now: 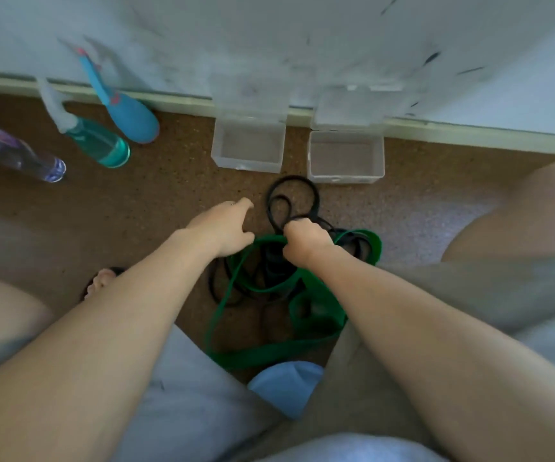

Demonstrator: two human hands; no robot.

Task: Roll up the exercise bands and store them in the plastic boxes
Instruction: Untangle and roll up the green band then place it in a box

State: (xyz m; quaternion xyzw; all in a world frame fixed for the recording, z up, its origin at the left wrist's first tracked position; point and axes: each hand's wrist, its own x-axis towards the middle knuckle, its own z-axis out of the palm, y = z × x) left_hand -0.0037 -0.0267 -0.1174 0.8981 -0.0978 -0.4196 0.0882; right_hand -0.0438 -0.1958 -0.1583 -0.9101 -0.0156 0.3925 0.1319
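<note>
Right hand [306, 243] at frame centre, fingers curled tight — its grip pinches strands of the black band [294, 198] and the green band [269, 288] where they cross. Left hand [226, 228] just beside it to the left, fingers loosely spread, holding nothing, fingertips near the green loop's upper edge.

Both bands lie tangled in one heap on the cork floor [176, 168], between the knees. Black band's free loops fan upward from the right fist toward the boxes; the green band's long loop trails down toward the bottom of the frame.

Two clear plastic boxes — left box [247, 161], right box [346, 173] — sit open against the wall, just above the black loops. Neither looks to hold anything.

Judgement: nothing rolled yet. The bands need separating first; the left hand is nearer the green loop, so it likely takes that while the right keeps the black.
</note>
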